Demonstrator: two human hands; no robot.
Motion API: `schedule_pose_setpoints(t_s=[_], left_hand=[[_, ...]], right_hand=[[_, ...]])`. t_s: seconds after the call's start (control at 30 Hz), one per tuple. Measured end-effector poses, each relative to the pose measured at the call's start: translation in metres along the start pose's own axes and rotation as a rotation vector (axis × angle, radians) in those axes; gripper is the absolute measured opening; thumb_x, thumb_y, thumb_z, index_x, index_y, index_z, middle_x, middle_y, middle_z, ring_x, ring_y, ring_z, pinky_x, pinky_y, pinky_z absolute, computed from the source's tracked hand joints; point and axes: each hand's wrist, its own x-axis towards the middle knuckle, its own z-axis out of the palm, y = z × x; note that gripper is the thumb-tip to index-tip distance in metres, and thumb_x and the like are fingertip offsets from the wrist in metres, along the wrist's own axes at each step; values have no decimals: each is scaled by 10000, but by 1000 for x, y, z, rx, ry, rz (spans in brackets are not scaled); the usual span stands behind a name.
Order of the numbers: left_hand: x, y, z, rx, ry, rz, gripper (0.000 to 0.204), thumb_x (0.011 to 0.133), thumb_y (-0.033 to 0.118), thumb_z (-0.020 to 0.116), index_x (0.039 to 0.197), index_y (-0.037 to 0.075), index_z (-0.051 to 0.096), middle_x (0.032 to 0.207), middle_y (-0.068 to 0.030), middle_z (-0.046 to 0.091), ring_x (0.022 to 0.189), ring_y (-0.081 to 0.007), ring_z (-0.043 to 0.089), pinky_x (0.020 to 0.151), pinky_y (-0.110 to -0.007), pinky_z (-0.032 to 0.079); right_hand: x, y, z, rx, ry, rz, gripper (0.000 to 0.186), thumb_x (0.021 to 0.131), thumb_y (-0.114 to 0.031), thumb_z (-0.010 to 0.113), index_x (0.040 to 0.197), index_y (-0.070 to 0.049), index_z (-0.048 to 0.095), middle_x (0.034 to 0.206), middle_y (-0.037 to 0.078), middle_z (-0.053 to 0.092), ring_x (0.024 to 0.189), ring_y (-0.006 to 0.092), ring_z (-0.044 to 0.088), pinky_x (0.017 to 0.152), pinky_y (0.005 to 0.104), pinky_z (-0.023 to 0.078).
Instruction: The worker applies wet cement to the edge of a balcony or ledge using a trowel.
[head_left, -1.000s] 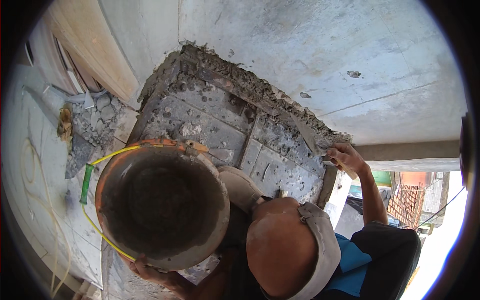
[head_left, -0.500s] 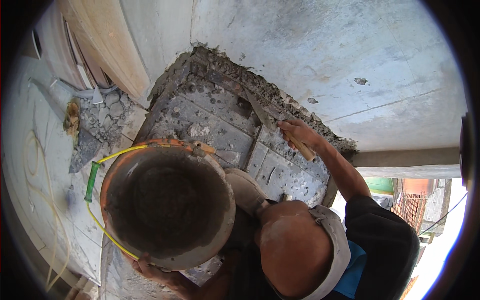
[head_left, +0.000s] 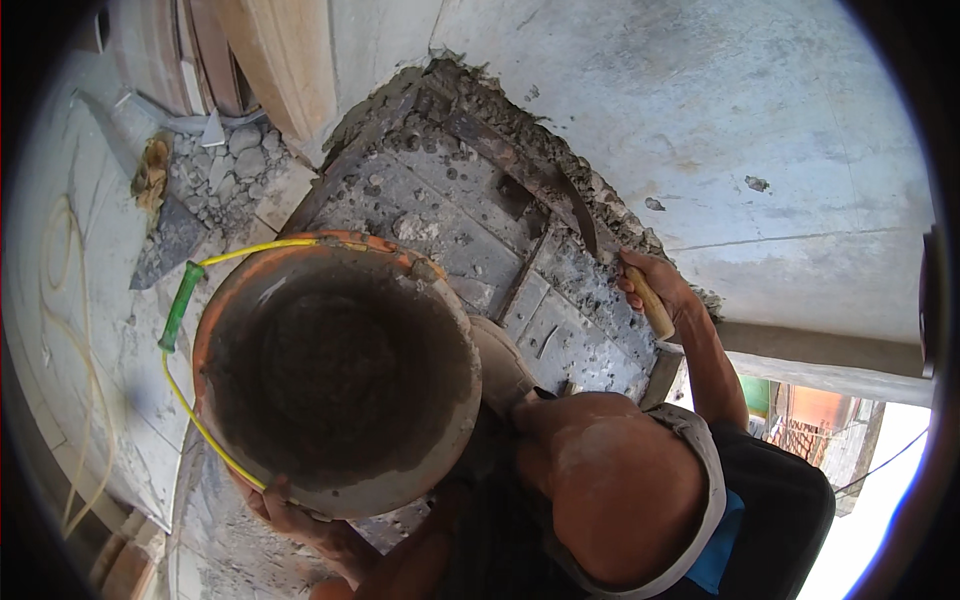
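The right hand [head_left: 652,282] grips a trowel [head_left: 584,220] by its wooden handle [head_left: 649,304], blade beside the rough mortar strip [head_left: 530,137]; the left hand [head_left: 296,524], fingers curled, clasps the wide, yellow-handled bucket [head_left: 463,410] by its near rim.
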Motion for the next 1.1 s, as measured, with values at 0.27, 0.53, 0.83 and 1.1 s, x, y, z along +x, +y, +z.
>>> schedule_pose_setpoints(t_s=[0.27, 0.53, 0.83, 1.1], left_hand=[[-3, -3, -15, 3, -7, 9, 334, 859, 246, 524, 1123, 49, 468, 1273, -249, 452, 1150, -377, 481, 953, -456, 387], [8, 27, 13, -534, 226, -429, 635, 622, 67, 468, 1238, -87, 455, 1128, -159, 562, 1034, -223, 541, 951, -305, 377], [9, 11, 6, -546, 197, -463, 644, 626, 81, 497, 1246, -87, 449, 1126, -149, 562, 1033, -223, 535, 937, -313, 383], [11, 8, 1, -536, 175, -445, 644, 640, 110, 517, 1251, -81, 449, 1129, -140, 561, 1035, -217, 528, 931, -302, 375]], right_hand=[[-38, 22, -1, -88, 124, 15, 370, 929, -394, 511, 759, -66, 488, 571, 20, 466, 395, 114, 446, 381, 255, 380], [-73, -64, 113, -1121, -417, -909, 272, 850, -318, 647, 820, -53, 592, 591, 64, 546, 501, 218, 561, 467, 345, 416], [-57, -56, 240, -1500, -657, -1269, 293, 874, -338, 573, 947, -54, 575, 767, 122, 621, 697, 303, 635, 600, 404, 504], [130, -21, 132, -1219, 319, -603, 309, 863, -160, 447, 1116, -15, 546, 900, 236, 646, 826, 357, 656, 724, 437, 505]])
